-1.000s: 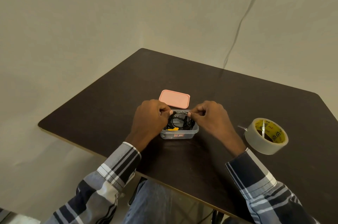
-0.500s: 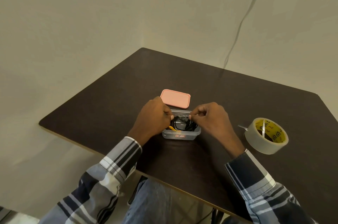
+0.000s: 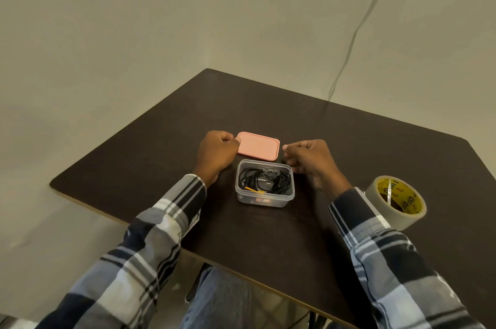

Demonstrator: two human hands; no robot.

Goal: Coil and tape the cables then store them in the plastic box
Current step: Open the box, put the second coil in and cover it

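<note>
The clear plastic box point(image 3: 264, 201) stands open on the dark table, with coiled black cables point(image 3: 264, 181) and a yellow-tipped plug inside. Its pink lid point(image 3: 258, 145) lies flat just behind it. My left hand point(image 3: 216, 154) is at the lid's left edge, its curled fingertips pinching the near-left corner. To the right of the lid, my right hand point(image 3: 308, 155) has curled fingers that hold nothing and stop a small gap short of the lid's right edge.
A roll of clear tape point(image 3: 396, 201) with a yellow core sits at the right, close to my right sleeve. The dark table point(image 3: 161, 167) has its front edge near my body. A thin wire hangs on the wall behind.
Both hands have let go of the cable coil, which now lies in the box. They have moved back, one to each side of the pink lid.
</note>
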